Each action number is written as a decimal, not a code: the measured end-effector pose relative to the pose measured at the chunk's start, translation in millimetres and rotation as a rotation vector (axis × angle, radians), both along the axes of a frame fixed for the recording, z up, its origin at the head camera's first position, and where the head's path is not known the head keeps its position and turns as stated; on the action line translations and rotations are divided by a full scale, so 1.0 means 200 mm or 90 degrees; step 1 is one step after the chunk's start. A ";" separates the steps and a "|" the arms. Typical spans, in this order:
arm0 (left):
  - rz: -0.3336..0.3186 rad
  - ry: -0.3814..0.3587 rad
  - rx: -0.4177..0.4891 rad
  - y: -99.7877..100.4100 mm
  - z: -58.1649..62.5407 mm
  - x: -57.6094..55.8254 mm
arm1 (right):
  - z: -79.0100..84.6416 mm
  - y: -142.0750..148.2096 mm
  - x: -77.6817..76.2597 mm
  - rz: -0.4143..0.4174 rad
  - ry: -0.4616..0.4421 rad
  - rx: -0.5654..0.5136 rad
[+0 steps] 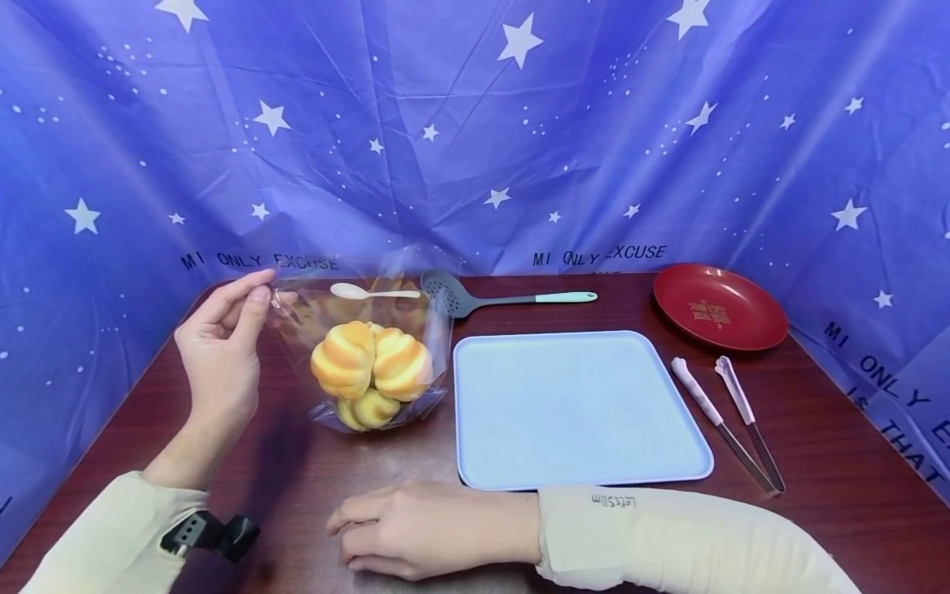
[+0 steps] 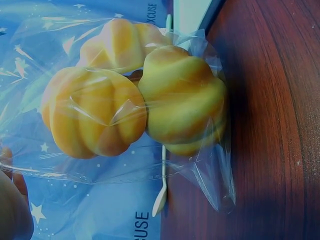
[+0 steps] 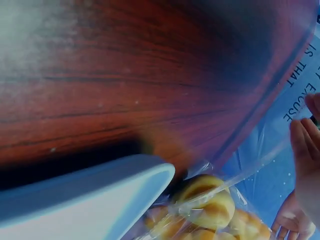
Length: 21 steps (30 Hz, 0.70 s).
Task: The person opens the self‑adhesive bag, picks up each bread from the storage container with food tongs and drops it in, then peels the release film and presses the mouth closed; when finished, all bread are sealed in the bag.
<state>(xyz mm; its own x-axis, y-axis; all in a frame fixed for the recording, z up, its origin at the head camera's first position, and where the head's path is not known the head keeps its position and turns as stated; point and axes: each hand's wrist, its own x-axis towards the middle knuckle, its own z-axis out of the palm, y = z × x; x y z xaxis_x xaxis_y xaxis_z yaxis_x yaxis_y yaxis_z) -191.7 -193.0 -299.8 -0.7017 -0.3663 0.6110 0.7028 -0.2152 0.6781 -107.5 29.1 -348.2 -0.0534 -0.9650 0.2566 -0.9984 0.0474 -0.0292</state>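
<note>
My left hand (image 1: 226, 342) pinches the top edge of a clear plastic bag (image 1: 297, 322) between thumb and fingers. Inside, several round yellow-brown buns (image 1: 343, 360) sit bunched together; their ridged tops show large in the left wrist view, where a greener-looking bun (image 2: 182, 100) is nearest the bag's bottom end. My right hand (image 1: 423, 528) is low over the front of the table, below the bag, with loosely bent fingers and nothing in them. The right wrist view catches the buns (image 3: 207, 202) through the crinkled film.
A pale blue tray (image 1: 582, 412) lies right of the bag. Behind are a white spoon (image 1: 374, 293), partly seen through the film, and a slotted skimmer (image 1: 512, 301). To the right are a red plate (image 1: 720, 309) and metal tongs (image 1: 731, 421) with pale ends. A starry blue cloth (image 1: 475, 132) hangs behind.
</note>
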 end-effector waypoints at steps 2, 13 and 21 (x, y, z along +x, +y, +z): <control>0.005 -0.004 -0.003 0.00 0.00 0.00 | -0.01 -0.02 0.00 -0.008 0.009 0.039; -0.008 -0.010 -0.018 0.00 0.01 0.02 | -0.03 0.01 -0.04 -0.064 0.158 0.040; -0.011 -0.053 -0.018 -0.01 0.02 0.02 | 0.00 0.07 -0.12 -0.081 0.092 -0.014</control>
